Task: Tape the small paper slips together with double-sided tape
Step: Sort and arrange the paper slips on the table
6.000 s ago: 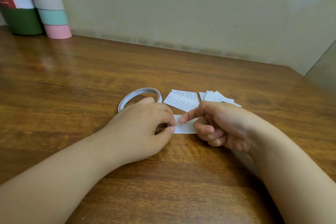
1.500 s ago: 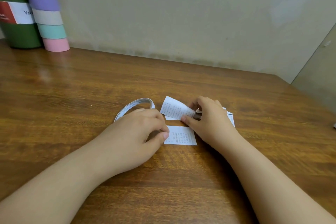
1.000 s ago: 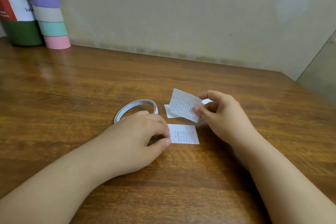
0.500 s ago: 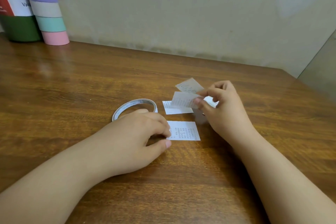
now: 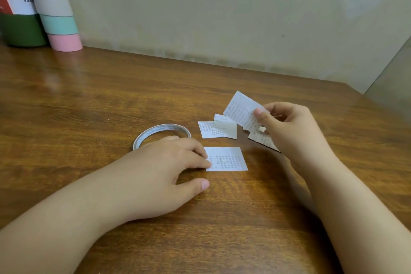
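While one slip (image 5: 226,159) lies flat at frame centre under the left hand's (image 5: 164,169) fingertips, no join shows yet; most work remains. Right hand (image 5: 289,131) pinches a second slip (image 5: 241,110) raised at centre right. Spare slips (image 5: 216,129) lie between; tape roll (image 5: 160,134) sits behind the left hand.

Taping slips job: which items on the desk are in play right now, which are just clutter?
In play:
- left hand, fingertips pressing the flat slip
- right hand, pinching the raised slip
- spare slips on the table
- tape roll

Clutter:
- striped tube
- green container
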`<state>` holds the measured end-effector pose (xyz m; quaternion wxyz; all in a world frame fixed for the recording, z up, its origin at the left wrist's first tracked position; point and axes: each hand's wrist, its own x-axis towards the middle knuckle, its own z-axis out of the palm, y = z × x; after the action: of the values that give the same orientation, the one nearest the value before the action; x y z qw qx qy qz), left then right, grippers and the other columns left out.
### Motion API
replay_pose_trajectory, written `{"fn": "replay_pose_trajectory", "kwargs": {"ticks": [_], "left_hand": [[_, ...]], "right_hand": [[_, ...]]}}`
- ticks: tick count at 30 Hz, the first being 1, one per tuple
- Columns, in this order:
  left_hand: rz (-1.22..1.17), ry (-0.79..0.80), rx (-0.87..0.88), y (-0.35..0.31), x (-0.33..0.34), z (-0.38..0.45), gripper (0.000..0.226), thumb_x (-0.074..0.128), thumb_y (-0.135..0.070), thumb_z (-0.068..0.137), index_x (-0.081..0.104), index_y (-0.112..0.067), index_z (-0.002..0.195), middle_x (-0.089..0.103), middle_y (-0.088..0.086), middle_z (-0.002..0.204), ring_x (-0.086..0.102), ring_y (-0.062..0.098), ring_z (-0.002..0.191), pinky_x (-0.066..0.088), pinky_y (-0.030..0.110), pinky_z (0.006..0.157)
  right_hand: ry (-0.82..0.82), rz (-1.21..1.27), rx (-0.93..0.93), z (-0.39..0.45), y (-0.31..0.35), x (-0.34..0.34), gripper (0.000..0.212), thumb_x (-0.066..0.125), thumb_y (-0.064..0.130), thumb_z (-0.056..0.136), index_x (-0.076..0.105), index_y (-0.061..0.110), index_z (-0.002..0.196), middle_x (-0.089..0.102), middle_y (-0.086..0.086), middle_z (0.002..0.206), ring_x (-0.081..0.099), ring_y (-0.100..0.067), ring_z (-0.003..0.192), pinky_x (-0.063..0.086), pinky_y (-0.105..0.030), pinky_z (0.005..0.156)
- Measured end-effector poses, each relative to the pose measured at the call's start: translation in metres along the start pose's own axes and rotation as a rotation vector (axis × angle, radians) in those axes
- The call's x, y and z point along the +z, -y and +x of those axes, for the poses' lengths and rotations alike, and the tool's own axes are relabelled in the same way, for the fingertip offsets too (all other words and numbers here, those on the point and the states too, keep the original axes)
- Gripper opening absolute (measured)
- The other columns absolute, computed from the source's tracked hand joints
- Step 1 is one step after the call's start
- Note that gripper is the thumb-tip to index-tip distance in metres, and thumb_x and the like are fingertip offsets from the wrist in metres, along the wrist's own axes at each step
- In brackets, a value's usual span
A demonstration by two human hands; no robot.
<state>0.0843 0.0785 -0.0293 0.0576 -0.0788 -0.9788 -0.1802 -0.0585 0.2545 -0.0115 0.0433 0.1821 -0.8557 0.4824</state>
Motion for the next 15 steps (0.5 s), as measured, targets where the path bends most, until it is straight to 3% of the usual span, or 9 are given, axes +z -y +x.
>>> {"fn": "replay_pose_trajectory", "kwargs": {"ticks": [3, 7, 11, 15], "left_hand": [[-0.008, -0.005, -0.002, 0.000, -0.001, 0.000, 0.040, 0.045, -0.055, 0.089, 0.052, -0.043, 0.127, 0.041, -0.035, 0.128, 0.030, -0.017, 0.114, 0.026, -0.002, 0.082], [-0.017, -0.008, -0.007, 0.001, -0.002, -0.001, 0.039, 0.047, -0.051, 0.089, 0.053, -0.042, 0.126, 0.043, -0.036, 0.129, 0.029, -0.018, 0.119, 0.028, 0.003, 0.094], [-0.014, 0.005, -0.013, 0.000, -0.002, 0.000, 0.041, 0.046, -0.053, 0.088, 0.053, -0.041, 0.127, 0.041, -0.036, 0.129, 0.030, -0.016, 0.118, 0.029, 0.008, 0.098], [-0.011, 0.026, -0.017, -0.002, -0.003, 0.000, 0.043, 0.045, -0.054, 0.087, 0.052, -0.043, 0.128, 0.038, -0.037, 0.129, 0.029, -0.014, 0.120, 0.030, 0.016, 0.103]], "right_hand": [[0.082, 0.177, 0.056, -0.003, 0.004, -0.004, 0.014, 0.065, 0.025, 0.089, 0.070, 0.018, 0.078, 0.064, 0.005, 0.057, 0.053, -0.008, 0.056, 0.046, -0.026, 0.061], [0.266, 0.293, 0.113, -0.007, 0.009, -0.007, 0.012, 0.068, 0.015, 0.086, 0.068, 0.004, 0.081, 0.058, 0.000, 0.056, 0.047, -0.007, 0.050, 0.043, -0.016, 0.053], [0.444, 0.101, 0.128, -0.014, 0.011, -0.009, 0.020, 0.069, 0.023, 0.085, 0.066, 0.013, 0.068, 0.055, 0.006, 0.050, 0.048, -0.007, 0.048, 0.043, -0.016, 0.055], [0.426, -0.170, 0.137, -0.019, 0.008, -0.002, 0.018, 0.069, 0.036, 0.083, 0.069, 0.020, 0.074, 0.057, 0.012, 0.051, 0.049, -0.005, 0.050, 0.038, -0.023, 0.059]]}}
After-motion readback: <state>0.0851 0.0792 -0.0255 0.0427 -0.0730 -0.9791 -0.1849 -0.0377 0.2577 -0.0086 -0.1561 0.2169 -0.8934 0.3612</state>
